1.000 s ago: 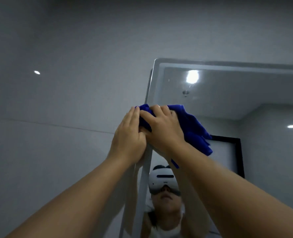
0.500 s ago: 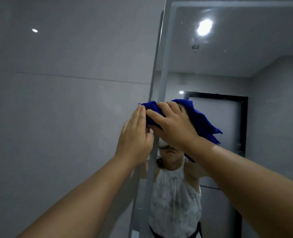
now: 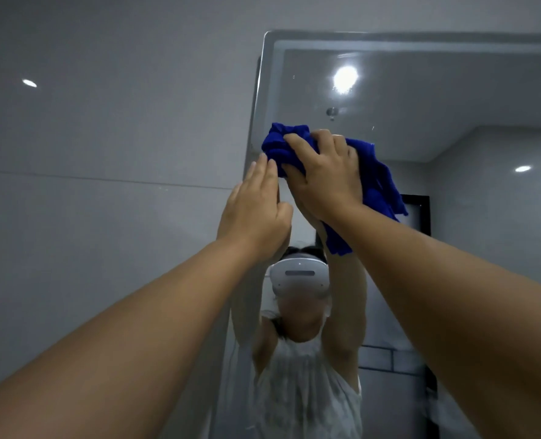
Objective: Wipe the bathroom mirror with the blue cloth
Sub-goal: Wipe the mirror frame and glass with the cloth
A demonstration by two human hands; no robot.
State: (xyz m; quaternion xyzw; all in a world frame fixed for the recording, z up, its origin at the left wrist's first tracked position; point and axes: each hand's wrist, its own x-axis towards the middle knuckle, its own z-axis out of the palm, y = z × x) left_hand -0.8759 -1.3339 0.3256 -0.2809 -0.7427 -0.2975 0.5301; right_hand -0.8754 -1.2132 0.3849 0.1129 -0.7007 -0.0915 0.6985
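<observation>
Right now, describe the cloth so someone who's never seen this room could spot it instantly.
Find the big wall mirror with the pale border on the grey wall. Near its upper left corner, the right hand grips a bunched blue cloth against the glass. It is the only vivid blue thing there.

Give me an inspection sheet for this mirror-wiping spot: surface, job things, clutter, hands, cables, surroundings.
Surface: mirror, a few specks near the reflected ceiling light.
Job's things: blue cloth, bunched, pressed on the glass near the mirror's left edge.
Clutter: nothing seen.
Hands: right hand grips the cloth; left hand, fingers straight, beside it.
Cables: nothing seen.
Surroundings: grey wall left of the mirror; black door frame in the reflection.
</observation>
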